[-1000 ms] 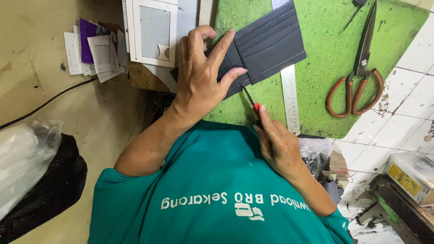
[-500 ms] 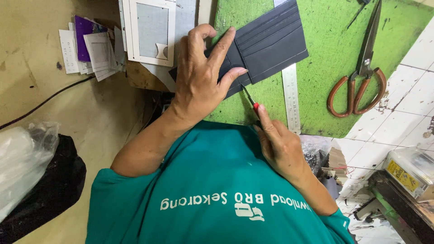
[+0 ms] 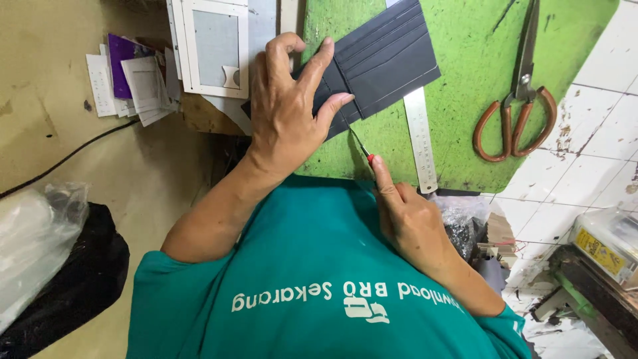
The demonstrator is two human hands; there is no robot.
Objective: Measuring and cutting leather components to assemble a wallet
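One dark grey leather wallet panel with stitched card slots [image 3: 382, 63] lies flat on a bright green cutting mat [image 3: 465, 100], tilted so that its long edges run diagonally across the mat's upper middle. The left hand [image 3: 286, 110] presses down on the panel's left end, fingers spread and the thumb laid along its lower edge. The right hand [image 3: 409, 219] is closed around a thin metal-bladed tool with a red handle [image 3: 361, 147], whose tip meets the panel's lower edge just beside the left thumb. A steel ruler [image 3: 421, 136] lies on the mat just right of the tool, its upper end tucked under the panel. Well to the right, a pair of scissors with brown handles [image 3: 515, 110] rests on the mat. Left of the mat sit white rectangular frame templates [image 3: 214, 43] and a pile of white and purple cards [image 3: 126, 80]. White tiled surface [image 3: 585, 119] shows at the right.
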